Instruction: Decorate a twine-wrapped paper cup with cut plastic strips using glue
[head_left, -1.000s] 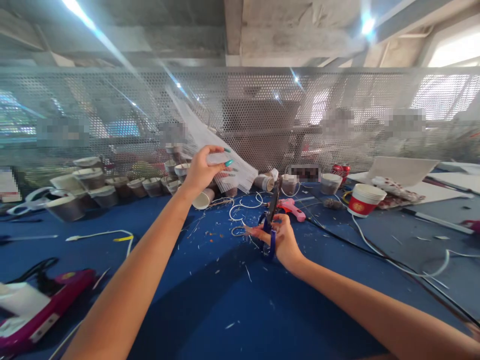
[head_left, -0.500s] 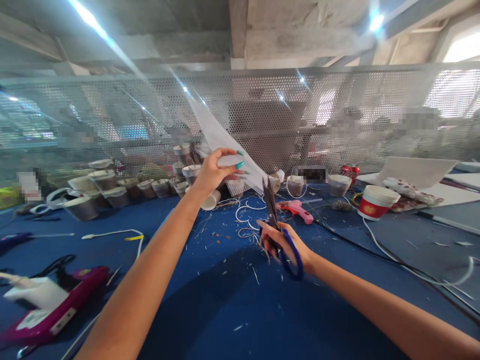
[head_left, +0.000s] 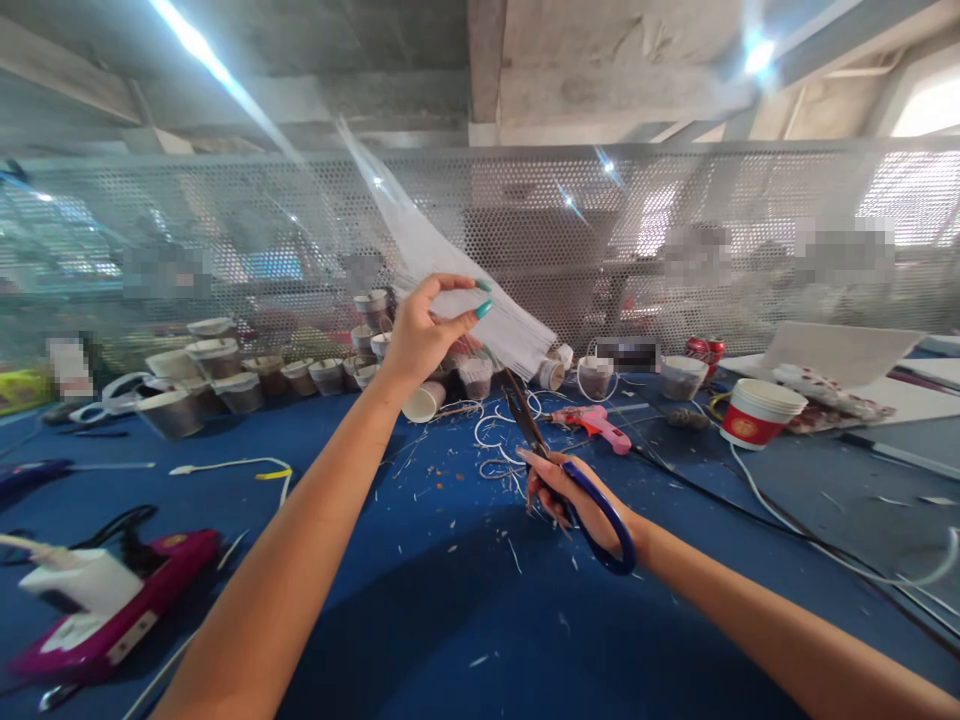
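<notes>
My left hand [head_left: 427, 340] is raised over the middle of the table, its thumb and fingers closed on a bundle of thin white strands [head_left: 442, 262]. The bundle slants from upper left to lower right and fans out at its lower end. Below that end, my right hand [head_left: 574, 490] grips a pair of scissors [head_left: 527, 422] with dark blades and blue handles. Its blades point up and left, with the tips just under the strands; I cannot tell whether they touch. Part of the right fingers is hidden behind the handles.
Paper cups [head_left: 214, 357] stand stacked at the back left. A pink glue gun [head_left: 604, 430] lies right of the scissors, its black cable running right. A red-and-white cup [head_left: 757, 412] stands farther right. A magenta power strip [head_left: 150, 600] lies front left. White scraps litter the blue table [head_left: 420, 620].
The scissors have tilted further left, their tips lower and their handles further right. My left hand still holds the strands, now slightly higher. The whole view has shifted a little.
</notes>
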